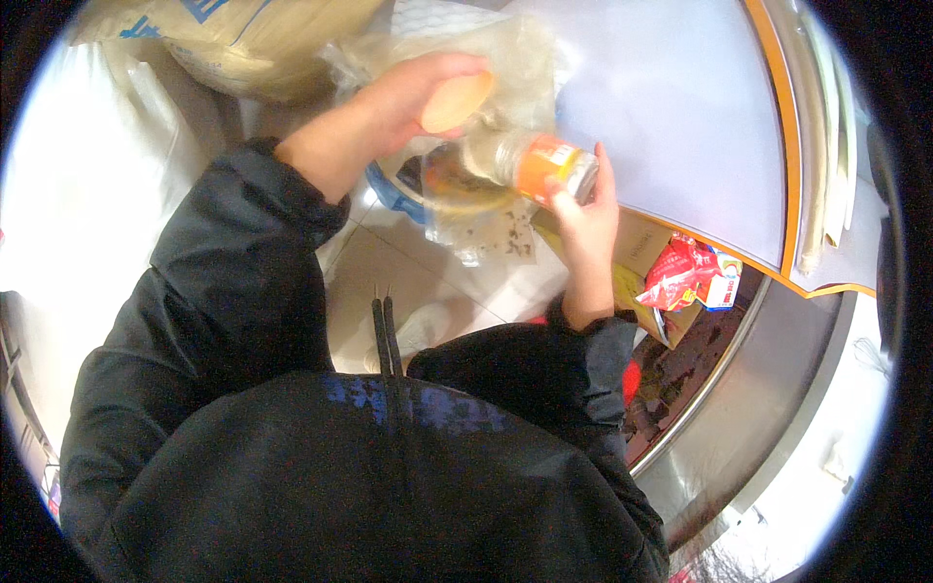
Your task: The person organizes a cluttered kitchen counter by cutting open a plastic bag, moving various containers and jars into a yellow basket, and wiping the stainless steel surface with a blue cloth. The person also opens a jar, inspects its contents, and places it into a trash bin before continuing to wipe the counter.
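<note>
My left hand [397,102] grips a round pale-orange disc [458,102] that looks like a jar lid, its flat face turned towards me. In my right hand [590,211] is a clear jar [503,157] with an orange label, tipped on its side with its base against my palm. The jar's mouth end points left, just below the disc; blur hides whether anything is inside or coming out. Beneath both hands stands a bin with a blue rim [399,198]. A clear plastic bag [510,237] with dark specks hangs over its near side.
At right is a pale tabletop [670,131] with orange edging. Long leek-like stalks [834,146] lie beyond it. Below sit a cardboard box [641,240] and a red packet [681,273], near a curved metal panel [773,364]. A printed beige sack [255,44] is at upper left.
</note>
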`<control>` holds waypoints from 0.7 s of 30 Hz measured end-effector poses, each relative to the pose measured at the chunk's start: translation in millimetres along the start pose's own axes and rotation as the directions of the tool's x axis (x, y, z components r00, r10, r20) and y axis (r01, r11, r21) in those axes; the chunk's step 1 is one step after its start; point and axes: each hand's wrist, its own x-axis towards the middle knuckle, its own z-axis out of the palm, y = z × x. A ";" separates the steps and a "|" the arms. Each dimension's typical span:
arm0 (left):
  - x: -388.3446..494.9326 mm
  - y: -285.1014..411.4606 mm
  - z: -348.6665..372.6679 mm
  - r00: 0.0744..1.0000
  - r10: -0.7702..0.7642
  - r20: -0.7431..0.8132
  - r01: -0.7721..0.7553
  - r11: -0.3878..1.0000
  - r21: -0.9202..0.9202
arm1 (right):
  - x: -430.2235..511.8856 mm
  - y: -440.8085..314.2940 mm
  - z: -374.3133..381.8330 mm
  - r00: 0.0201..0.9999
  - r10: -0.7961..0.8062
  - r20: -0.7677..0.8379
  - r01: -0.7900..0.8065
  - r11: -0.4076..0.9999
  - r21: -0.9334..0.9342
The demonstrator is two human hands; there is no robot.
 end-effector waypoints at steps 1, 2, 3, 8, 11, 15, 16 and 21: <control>-0.2 0.7 -0.6 1.000 -0.007 -0.002 0.007 1.000 0.000 | 1.9 3.5 0.5 0.997 0.074 -0.006 -0.070 0.969 0.239; 0.2 1.7 -1.1 1.000 -0.013 -0.003 0.013 1.000 0.000 | 0.9 6.3 -7.1 0.978 0.206 0.035 -0.208 0.939 0.275; 0.4 2.5 -1.6 1.000 -0.020 -0.004 0.020 1.000 0.000 | 1.4 12.0 -10.9 0.961 0.261 0.095 -0.277 0.869 0.410; -2.5 4.7 -0.2 0.999 -0.031 0.031 0.031 0.999 0.016 | 9.9 41.2 -25.5 0.876 0.155 0.457 -0.464 0.531 0.710; -5.6 6.2 3.0 0.996 0.001 0.093 -0.001 1.000 0.005 | 10.7 45.2 -22.3 0.849 0.033 0.528 -0.510 0.312 0.801; -9.9 6.0 7.9 0.992 0.028 0.123 -0.034 0.998 0.049 | 7.9 38.8 -11.3 0.915 0.144 0.377 -0.403 0.263 0.877; -10.9 6.0 8.8 0.991 0.038 0.128 -0.045 0.997 0.058 | 8.8 37.1 -10.7 0.929 0.162 0.332 -0.369 0.351 0.861; -15.2 7.6 11.3 0.989 0.053 0.134 -0.065 0.995 0.080 | 13.5 39.0 -6.6 0.907 0.047 0.419 -0.417 0.257 0.872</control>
